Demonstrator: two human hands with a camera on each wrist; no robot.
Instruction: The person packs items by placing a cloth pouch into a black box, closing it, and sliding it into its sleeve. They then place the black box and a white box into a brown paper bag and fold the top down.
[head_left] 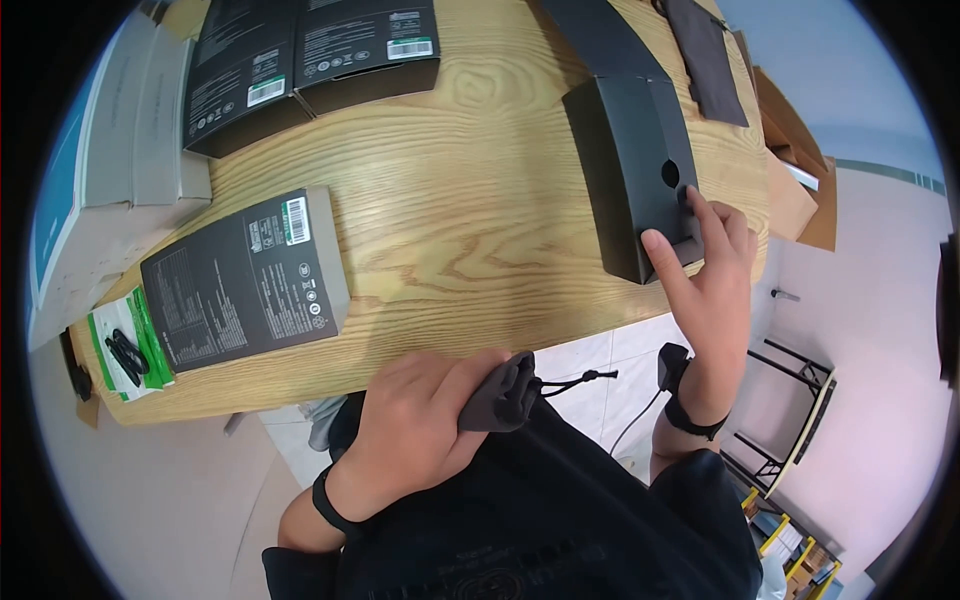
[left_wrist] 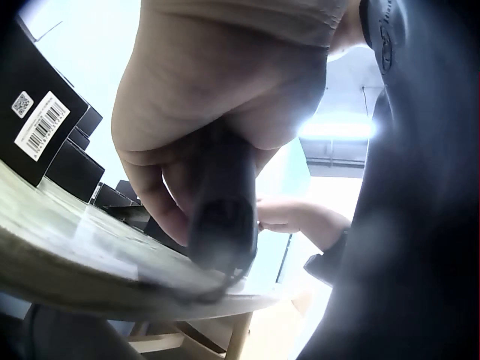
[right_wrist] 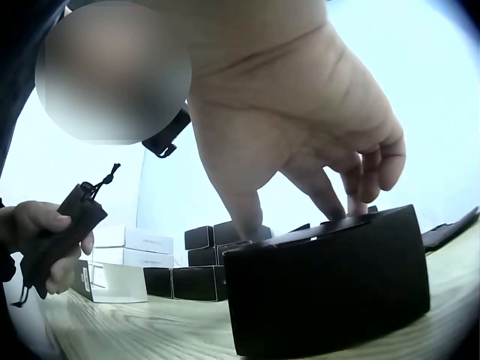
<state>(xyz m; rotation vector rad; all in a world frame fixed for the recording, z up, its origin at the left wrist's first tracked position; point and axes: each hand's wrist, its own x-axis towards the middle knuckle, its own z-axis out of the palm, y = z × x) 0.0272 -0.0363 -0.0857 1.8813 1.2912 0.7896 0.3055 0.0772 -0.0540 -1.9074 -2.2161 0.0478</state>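
My left hand grips a rolled dark grey drawstring pouch in front of the body, below the table's near edge. The black cord, with a knot, sticks out to the right. In the left wrist view, the fingers wrap round the pouch. My right hand is on a long black box on the table. Its lid stands folded back at the far end. The thumb lies at the box's near left edge, with bent fingertips beside a round hole in the black insert. The right wrist view shows these fingers reaching down at the top of the box.
Another dark pouch lies beyond the open box. Closed black boxes and a single box occupy the left side, beside white boxes. A green-and-white packet with a black cable is at the left corner. An open carton stands past the right edge.
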